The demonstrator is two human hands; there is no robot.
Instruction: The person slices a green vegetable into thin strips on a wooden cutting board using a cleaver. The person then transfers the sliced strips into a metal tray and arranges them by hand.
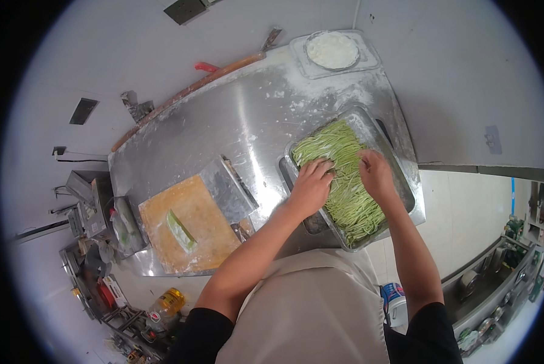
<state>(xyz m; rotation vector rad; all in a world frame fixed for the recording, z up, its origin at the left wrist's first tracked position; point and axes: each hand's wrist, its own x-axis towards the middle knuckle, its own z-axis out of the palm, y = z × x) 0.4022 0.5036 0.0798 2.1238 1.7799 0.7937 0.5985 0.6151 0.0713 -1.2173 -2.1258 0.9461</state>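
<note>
Green noodles dusted with flour fill much of a metal tray on the steel table. My left hand rests on the left edge of the noodles, fingers spread a little and partly hidden among the strands. Over their right side is my right hand, its fingers curled and slightly blurred; whether it pinches any strands cannot be told. To the left, a wooden board bears a floured piece of green dough. A broad metal blade lies across the board's right edge.
A bowl of flour stands on a lid-like tray at the table's far right corner. Along the back edge runs a long wooden rolling pin, with a red handle behind it. Plastic-bagged items sit at the left end of the steel table.
</note>
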